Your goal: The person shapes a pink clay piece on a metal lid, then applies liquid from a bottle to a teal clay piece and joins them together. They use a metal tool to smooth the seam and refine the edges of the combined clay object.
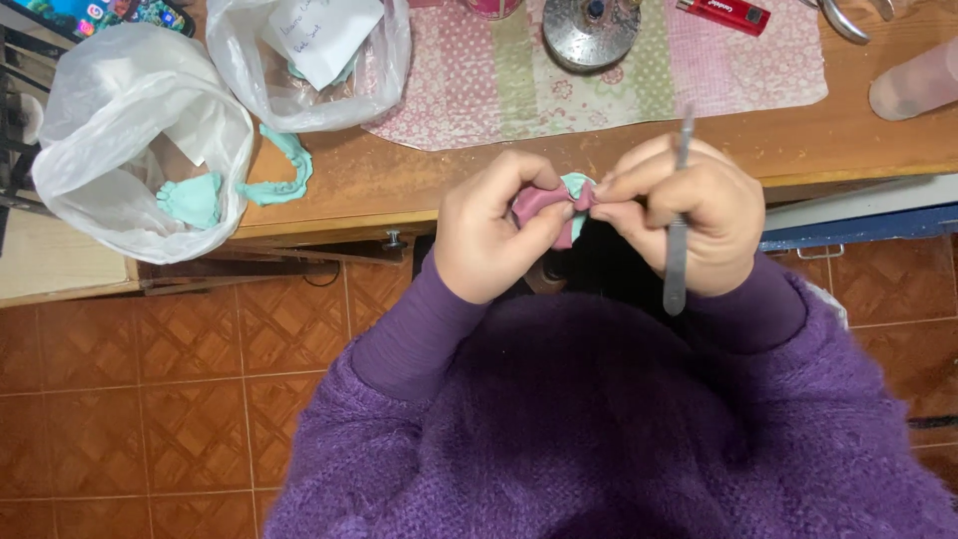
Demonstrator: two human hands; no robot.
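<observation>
- Pink wax-like sheet over a mint-green cast (559,205), held at the middle of the frame just in front of the wooden table's (399,185) near edge; only a sliver of green shows at the top, the pink wraps most of what is visible.
- The left hand (494,235) curls round the piece from the left, thumb and fingers pressed against the pink.
- The right hand (679,215) pinches the piece's right end between thumb and forefinger; its other fingers are folded round a slim metal tool (679,225) that runs nearly upright through the fist, tip up, handle end down past the wrist.
- Both wrists come out of fuzzy purple sleeves (419,339), and the same purple knit fills the lower half of the frame.
- Left of centre, on the table's edge, lies a mint-green arch-shaped cast (284,170), touching a white plastic bag.
- That bag (120,110), at the upper left, gapes open with another mint-green cast (192,198) inside it.
- A second plastic bag (259,70), at the top, holds a white paper slip (324,35).
- A pink patterned cloth (479,90) spreads across the top centre, with a round metal object (591,32) and a red lighter (723,12) on it.
- A translucent pinkish container (913,82) lies at the upper right.
- Brown patterned floor tiles (170,399) show at the lower left.
</observation>
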